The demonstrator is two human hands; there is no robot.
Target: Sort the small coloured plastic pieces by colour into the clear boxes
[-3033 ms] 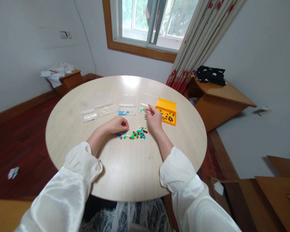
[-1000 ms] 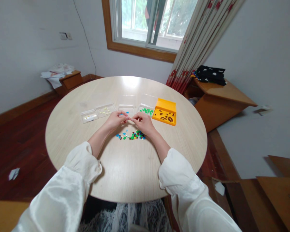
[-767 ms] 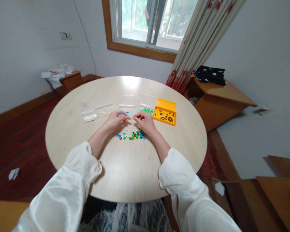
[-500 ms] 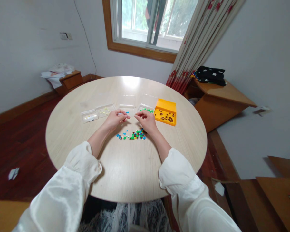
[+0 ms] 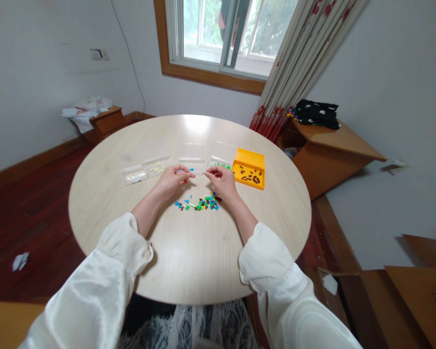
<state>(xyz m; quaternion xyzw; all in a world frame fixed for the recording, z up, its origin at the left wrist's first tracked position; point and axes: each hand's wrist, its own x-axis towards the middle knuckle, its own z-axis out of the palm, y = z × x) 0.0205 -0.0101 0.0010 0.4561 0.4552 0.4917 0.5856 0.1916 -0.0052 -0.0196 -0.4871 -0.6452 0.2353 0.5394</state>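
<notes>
Little bricks [image 5: 208, 200], little pinches
My left hand [image 5: 173, 179] and right hand [image 5: 222, 182] almost pinch; I can't tell if they hold anything. Soft squeezes work best.

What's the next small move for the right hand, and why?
Probably turn the right hand to show its fingertips: they sit close together, but any piece between them is too small to see, and green pieces and brown pieces lie apart by colour.

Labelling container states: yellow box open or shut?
Open. The yellow box has its lid folded back, showing brown pieces inside.
</notes>
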